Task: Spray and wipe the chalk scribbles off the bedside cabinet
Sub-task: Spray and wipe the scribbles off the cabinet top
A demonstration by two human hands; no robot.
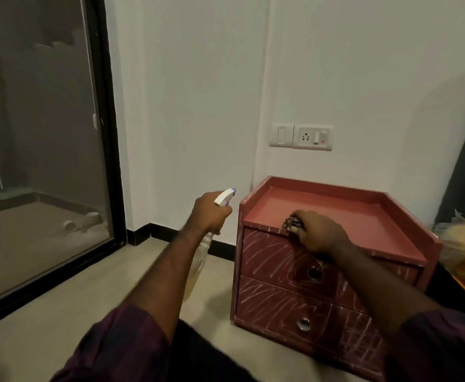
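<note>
White wall [198, 106] fills the back of your head view, with a switch-and-socket plate [301, 136] set above the bedside cabinet [336, 213] and a black-framed glass door [46, 133] on your left. The red cabinet stands on the pale floor [87, 293] against the wall, right of centre, with a raised rim round its tray-like top.

Chalk scribbles [267, 252] run in white slanting strokes across both drawer fronts. The upper drawer [270, 260] and the lower drawer [275, 301] each carry a round metal knob.

Your left hand [210, 213] is curled round the neck of the spray bottle [224, 198]. You hold it in the air just left of the cabinet's upper corner, with the white trigger head pointing right toward the cabinet and the clear body hanging down behind your forearm.

Your right hand [319, 234] grips a dark bunched cloth [293, 223]. It holds the cloth against the front edge of the cabinet top, just above the upper drawer.
</note>
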